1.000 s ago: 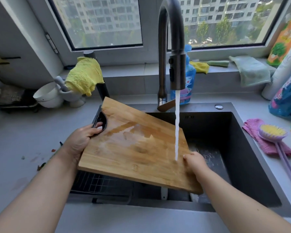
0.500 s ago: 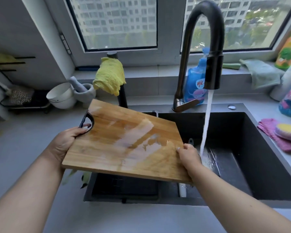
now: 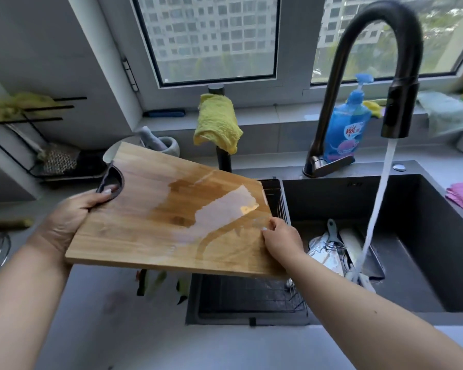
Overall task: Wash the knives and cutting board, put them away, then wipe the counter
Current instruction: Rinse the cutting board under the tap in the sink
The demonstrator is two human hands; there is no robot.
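1. The bamboo cutting board (image 3: pixel 171 212) is held over the counter's (image 3: pixel 118 337) left side, clear of the sink (image 3: pixel 425 249), tilted so water likely drains off
2. The left hand (image 3: pixel 72 217) grips its black handle hole; the right hand (image 3: pixel 281 239) pinches the right edge
3. Vegetable scraps (image 3: pixel 155 285) lie on the counter below the board
4. A wire basket (image 3: pixel 251 295) fills the sink's left part; a knife (image 3: pixel 324 252) lies under the running stream (image 3: pixel 377 209)
5. Farther off stand the faucet (image 3: pixel 380 62), a yellow cloth (image 3: pixel 217 124) and a blue soap bottle (image 3: pixel 348 129)
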